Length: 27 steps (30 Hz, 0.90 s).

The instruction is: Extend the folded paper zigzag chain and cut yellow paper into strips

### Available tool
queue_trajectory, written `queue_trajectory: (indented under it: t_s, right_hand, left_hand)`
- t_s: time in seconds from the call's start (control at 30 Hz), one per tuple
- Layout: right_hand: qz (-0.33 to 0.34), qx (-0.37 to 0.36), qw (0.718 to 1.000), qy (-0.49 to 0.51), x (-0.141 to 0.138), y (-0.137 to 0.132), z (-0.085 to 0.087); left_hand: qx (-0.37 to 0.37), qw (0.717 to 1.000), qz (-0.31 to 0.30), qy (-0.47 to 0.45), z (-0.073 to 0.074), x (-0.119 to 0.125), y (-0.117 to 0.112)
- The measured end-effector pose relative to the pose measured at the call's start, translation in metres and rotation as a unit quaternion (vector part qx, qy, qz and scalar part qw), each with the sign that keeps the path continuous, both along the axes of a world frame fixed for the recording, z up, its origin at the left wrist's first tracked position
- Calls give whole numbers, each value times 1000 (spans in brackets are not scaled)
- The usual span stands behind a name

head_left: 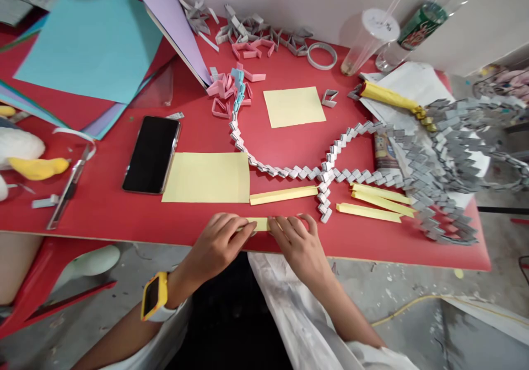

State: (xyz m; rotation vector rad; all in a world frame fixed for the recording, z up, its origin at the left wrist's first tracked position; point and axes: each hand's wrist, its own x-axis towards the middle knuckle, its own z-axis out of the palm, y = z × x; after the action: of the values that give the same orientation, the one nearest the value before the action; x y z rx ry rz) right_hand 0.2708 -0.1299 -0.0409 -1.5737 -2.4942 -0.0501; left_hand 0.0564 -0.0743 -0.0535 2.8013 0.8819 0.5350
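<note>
Near the table's front edge, a folded yellow paper strip point(261, 224) is pinched between my two hands. My left hand point(221, 244) has its fingers closed on the strip's left end, and my right hand point(298, 246) presses on its right end. The palms hide both ends. Just beyond my fingers lie a flat yellow paper sheet point(206, 177) and a folded yellow strip point(284, 195). To the right, several more folded yellow strips point(367, 211) rest beside a zigzag chain of folded grey paper point(297, 172).
A black phone point(151, 154) and a box cutter point(68, 188) lie left. Grey and pink folded pieces point(223, 86), a yellow sheet point(294, 107), a tape ring point(322, 56), a plastic cup point(370, 39) and a bottle point(421, 26) stand or lie toward the wall. Teal paper point(91, 39) is far left.
</note>
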Motion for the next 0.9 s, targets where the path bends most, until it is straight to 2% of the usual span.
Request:
queue_trajectory:
  t_s: [0.17, 0.3, 0.4, 0.53, 0.67, 0.8, 0.9]
  right_hand:
    - [13, 34, 999, 30, 0, 5, -7]
    - [10, 13, 997, 69, 1, 12, -9]
    - [-5, -4, 995, 98, -1, 18, -12]
    - [-109, -41, 976, 185, -7, 19, -15]
    - [-227, -63, 943, 234, -15, 15, -16]
    - [-278, -58, 931, 229, -22, 12, -17]
    - [-273, -54, 932, 232, -22, 12, -20]
  left_hand:
    - [34, 999, -8, 20, 6, 4, 6]
    - [39, 999, -3, 28, 10, 6, 11]
    - [9, 1000, -2, 29, 7, 5, 15]
    - [-37, 997, 66, 33, 1, 3, 18]
    - [-34, 990, 124, 60, -4, 6, 23]
    - [-15, 989, 131, 69, -7, 8, 34]
    - [-47, 995, 83, 40, -6, 0, 40]
